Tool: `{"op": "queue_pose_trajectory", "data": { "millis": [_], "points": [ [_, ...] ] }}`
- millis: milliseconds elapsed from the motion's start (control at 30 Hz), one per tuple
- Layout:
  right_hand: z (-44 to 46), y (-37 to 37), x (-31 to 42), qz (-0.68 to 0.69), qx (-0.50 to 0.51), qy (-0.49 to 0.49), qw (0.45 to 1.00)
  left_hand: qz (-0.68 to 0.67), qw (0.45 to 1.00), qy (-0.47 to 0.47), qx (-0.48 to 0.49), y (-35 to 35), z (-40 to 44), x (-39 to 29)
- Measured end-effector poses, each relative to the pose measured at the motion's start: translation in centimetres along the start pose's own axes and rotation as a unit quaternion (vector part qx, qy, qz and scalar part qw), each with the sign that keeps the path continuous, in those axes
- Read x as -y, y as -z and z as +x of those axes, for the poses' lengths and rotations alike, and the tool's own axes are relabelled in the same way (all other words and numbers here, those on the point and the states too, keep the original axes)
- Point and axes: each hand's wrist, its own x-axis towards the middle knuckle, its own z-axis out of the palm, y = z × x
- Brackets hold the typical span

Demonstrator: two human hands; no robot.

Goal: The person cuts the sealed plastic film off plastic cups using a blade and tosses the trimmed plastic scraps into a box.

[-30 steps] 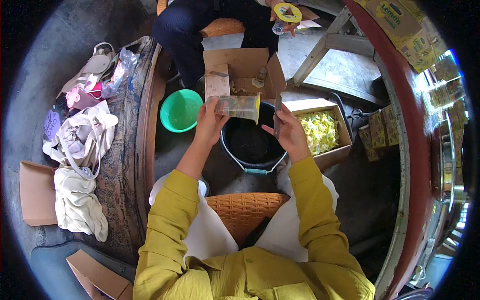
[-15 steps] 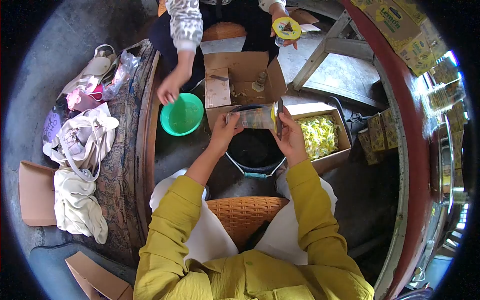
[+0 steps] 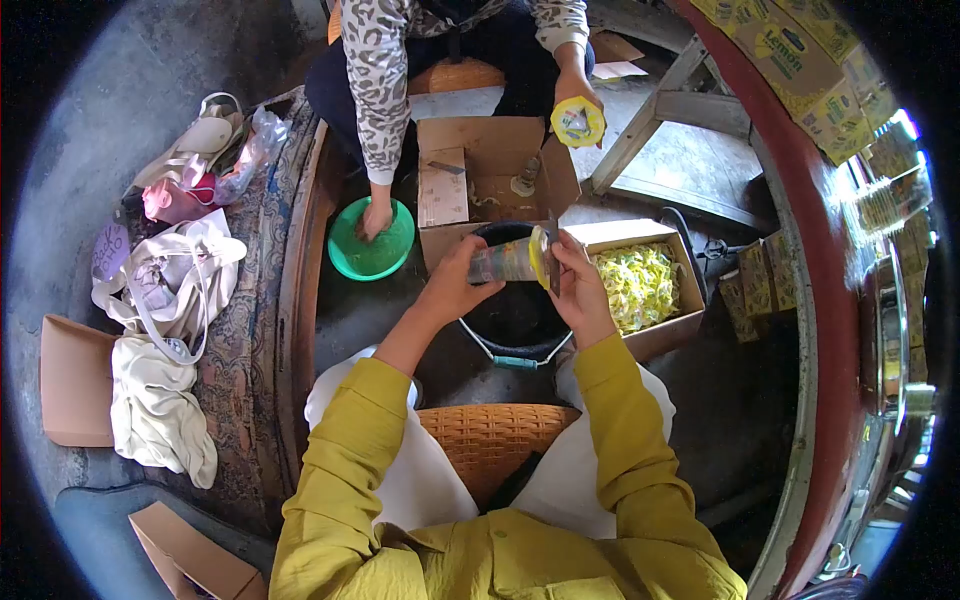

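A clear plastic cup (image 3: 505,262) with a yellow-edged lid lies sideways in my left hand (image 3: 455,287), whose fingers wrap its base. My right hand (image 3: 580,285) grips a dark flat blade (image 3: 554,240) held upright against the yellow rim. Both hands are above a black bucket (image 3: 515,318) with a teal-gripped handle. Just right of my right hand, a carton (image 3: 668,335) holds a heap of yellow and clear strips (image 3: 637,285).
Across from me a co-worker's hand (image 3: 375,218) is in a green basin (image 3: 345,262); the other holds a yellow-lidded cup (image 3: 577,122). An open cardboard box (image 3: 490,135) stands between us. Bags (image 3: 180,270) lie on the left bench, a wooden frame (image 3: 700,112) at right.
The cup has turned and moved lower, its yellow rim now against the blade. The co-worker has leaned in, one hand reaching down into the green basin, the other cup now tilted toward me.
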Motion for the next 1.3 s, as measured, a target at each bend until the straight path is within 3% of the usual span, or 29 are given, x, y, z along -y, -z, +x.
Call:
{"op": "queue_pose_trajectory", "data": {
  "millis": [133, 233, 333, 433, 567, 633, 700, 733, 833, 1133, 1300],
  "points": [
    [-0.7, -0.4, -0.2, -0.02, 0.01, -0.036, 0.999, -0.014, 0.998, -0.008, 0.064, -0.4, -0.5, 0.9],
    [-1.4, -0.9, -0.9, -0.026, -0.001, -0.045, 0.999, -0.027, 0.995, -0.09, 0.012, -1.8, -0.7, 1.6],
    [-2.1, -1.4, -2.3, -0.046, 0.003, -0.054, 0.997, -0.05, 0.99, -0.122, 0.055, -2.2, -0.4, 1.2],
    [-3.0, -1.6, -3.4, -0.05, 0.018, -0.056, 0.997, -0.241, 0.967, -0.044, 0.063, -1.5, -1.0, -0.8],
    [-2.9, -1.9, -1.9, -0.121, 0.064, -0.017, 0.99, -0.278, 0.959, -0.045, 0.034, -0.8, -0.7, -0.4],
    [-2.7, -2.1, -1.1, -0.296, 0.076, 0.118, 0.945, -0.237, 0.97, -0.049, 0.023, 0.3, -0.4, -1.0],
    [-2.6, -2.3, -0.3, -0.451, 0.082, 0.22, 0.861, -0.215, 0.975, -0.057, -0.002, 0.5, -0.3, -1.1],
    [-2.7, -2.5, -0.4, -0.476, 0.07, 0.262, 0.837, -0.202, 0.978, -0.053, -0.026, 0.2, -0.2, -0.6],
    [-3.2, -3.2, -0.2, -0.539, 0.054, 0.29, 0.789, -0.166, 0.972, -0.064, -0.15, -1.2, 0.2, -0.4],
    [-4.1, -4.7, -0.2, -0.585, 0.087, 0.316, 0.742, -0.209, 0.958, -0.072, -0.182, -3.0, 0.6, -1.2],
    [-4.0, -4.5, -0.3, -0.608, 0.084, 0.326, 0.719, -0.181, 0.974, -0.067, -0.123, -2.4, -0.1, -2.1]
  ]
}}
